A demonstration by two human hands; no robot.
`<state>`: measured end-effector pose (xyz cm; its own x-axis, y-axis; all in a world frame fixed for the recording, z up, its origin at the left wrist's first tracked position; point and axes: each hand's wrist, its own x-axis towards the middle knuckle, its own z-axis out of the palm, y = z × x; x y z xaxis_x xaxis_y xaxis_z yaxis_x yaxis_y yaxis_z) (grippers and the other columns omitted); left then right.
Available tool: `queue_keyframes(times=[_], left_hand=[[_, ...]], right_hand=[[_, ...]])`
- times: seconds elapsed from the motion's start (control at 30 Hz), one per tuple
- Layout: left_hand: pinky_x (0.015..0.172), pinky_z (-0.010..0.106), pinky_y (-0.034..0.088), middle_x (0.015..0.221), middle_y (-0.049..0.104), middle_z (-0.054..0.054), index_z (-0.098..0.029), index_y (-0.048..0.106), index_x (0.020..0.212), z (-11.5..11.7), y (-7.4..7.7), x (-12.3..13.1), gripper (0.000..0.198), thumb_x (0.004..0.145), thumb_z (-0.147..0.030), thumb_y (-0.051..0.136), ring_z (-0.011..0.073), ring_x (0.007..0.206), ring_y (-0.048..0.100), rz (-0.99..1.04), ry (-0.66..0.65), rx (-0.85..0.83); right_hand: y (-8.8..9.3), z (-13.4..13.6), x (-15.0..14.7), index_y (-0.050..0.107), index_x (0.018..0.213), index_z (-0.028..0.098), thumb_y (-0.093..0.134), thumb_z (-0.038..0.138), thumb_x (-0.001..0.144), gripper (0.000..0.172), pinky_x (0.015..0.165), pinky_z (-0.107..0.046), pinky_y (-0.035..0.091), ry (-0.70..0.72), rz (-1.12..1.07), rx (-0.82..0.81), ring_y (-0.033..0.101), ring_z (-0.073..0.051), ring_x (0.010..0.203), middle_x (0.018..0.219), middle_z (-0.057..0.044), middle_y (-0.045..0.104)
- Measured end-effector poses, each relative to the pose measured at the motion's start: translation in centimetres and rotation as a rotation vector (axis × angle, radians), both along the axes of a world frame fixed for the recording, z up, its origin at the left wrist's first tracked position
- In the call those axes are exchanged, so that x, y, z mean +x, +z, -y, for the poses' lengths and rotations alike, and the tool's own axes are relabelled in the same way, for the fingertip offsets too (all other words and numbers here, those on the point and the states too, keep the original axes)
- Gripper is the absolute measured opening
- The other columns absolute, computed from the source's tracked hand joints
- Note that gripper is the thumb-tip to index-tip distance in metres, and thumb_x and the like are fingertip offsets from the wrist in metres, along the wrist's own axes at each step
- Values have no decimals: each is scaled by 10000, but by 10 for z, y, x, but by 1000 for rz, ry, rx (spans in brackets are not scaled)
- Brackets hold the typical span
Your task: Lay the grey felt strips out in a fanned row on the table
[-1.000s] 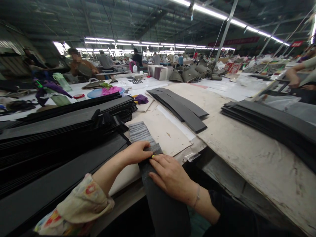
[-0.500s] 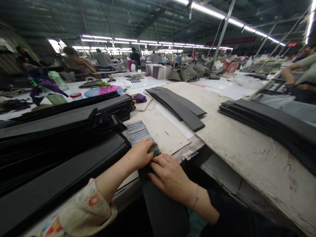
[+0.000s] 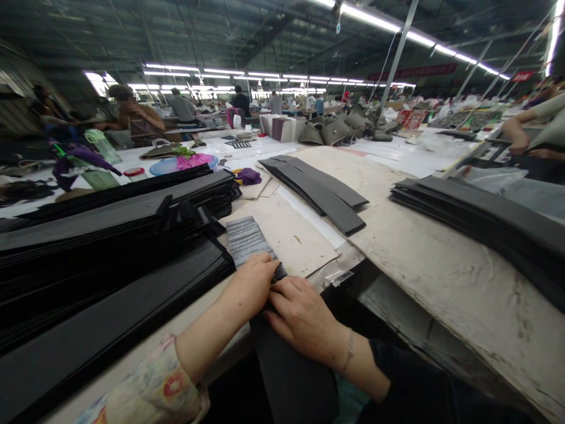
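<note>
A long dark grey strip [image 3: 293, 377] hangs over the table's front edge, its far end a lighter, ribbed grey section [image 3: 248, 238] on the table. My left hand [image 3: 258, 280] is closed at the join between the two sections, fingers curled downward. Close against it, my right hand [image 3: 302, 315] grips the dark part of the strip with bent fingers. The fingertips of both hands nearly meet, and what lies right under them is hidden. To the left of my left arm lies a tall stack of black strips [image 3: 110, 306].
Several grey strips [image 3: 315, 191] lie on the pale board [image 3: 304, 232] ahead. Another pile of dark strips [image 3: 477, 218] rests at the right. Behind stand a green bottle [image 3: 103, 147] and a purple cloth [image 3: 248, 176]. A co-worker's arm [image 3: 518, 135] shows at far right.
My left hand has moved slightly down and toward my right hand along the strip. My right hand stays nearly still. A person at the back left has raised a hand toward their head.
</note>
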<state>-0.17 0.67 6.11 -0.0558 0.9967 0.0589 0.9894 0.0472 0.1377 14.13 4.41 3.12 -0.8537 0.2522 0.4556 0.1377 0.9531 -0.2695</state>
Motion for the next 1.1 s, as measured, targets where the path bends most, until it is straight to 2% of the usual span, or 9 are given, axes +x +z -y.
queue_keyframes(times=[0.23,0.4,0.6,0.73,0.83,0.9,1.1], left_hand=[[830,339,414,926,572,94,-117,591,1060,1,5,5,341,799,-99,373,210,882,506,-76,-66,-47],[847,319,422,953,585,81,-154,590,1090,3,3,-10,344,807,-127,396,191,910,530,96,-39,-48],[869,331,420,946,584,60,-162,613,984,26,9,-30,248,759,-169,509,192,942,531,259,71,-23],[873,333,416,951,570,51,-179,606,972,33,10,-30,228,766,-165,509,189,950,526,264,104,-20],[886,337,407,960,562,57,-170,597,998,33,8,-28,249,770,-139,502,193,959,522,256,113,-30],[885,337,408,957,558,56,-172,594,1011,33,7,-27,256,777,-136,495,196,963,520,248,112,-32],[851,321,422,933,558,61,-164,599,996,36,7,-22,241,827,-145,428,186,921,518,148,93,-29]], right_hand=[[1,-1,-1,572,898,157,466,209,823,140,877,-355,373,7,18,37,463,-200,923,907,-66,546],[4,-5,-3,566,939,174,417,216,864,172,847,-356,379,4,25,39,476,-195,906,891,-54,561],[6,-9,-8,530,985,167,454,250,861,167,786,-352,414,-8,56,-24,488,-198,868,894,-53,562],[8,-17,-13,485,1069,147,543,295,814,301,799,-351,426,-22,31,-120,493,-202,904,947,-67,554],[12,-27,-16,439,1176,174,603,381,762,491,854,-401,399,-56,30,-108,460,-234,1016,1080,-92,524],[14,-34,-17,427,1206,187,613,427,743,554,878,-408,385,-38,48,-105,444,-238,1053,1125,-95,510],[16,-39,-25,532,1097,162,540,402,810,374,892,-349,382,110,133,-26,473,-203,996,1018,-68,554]])
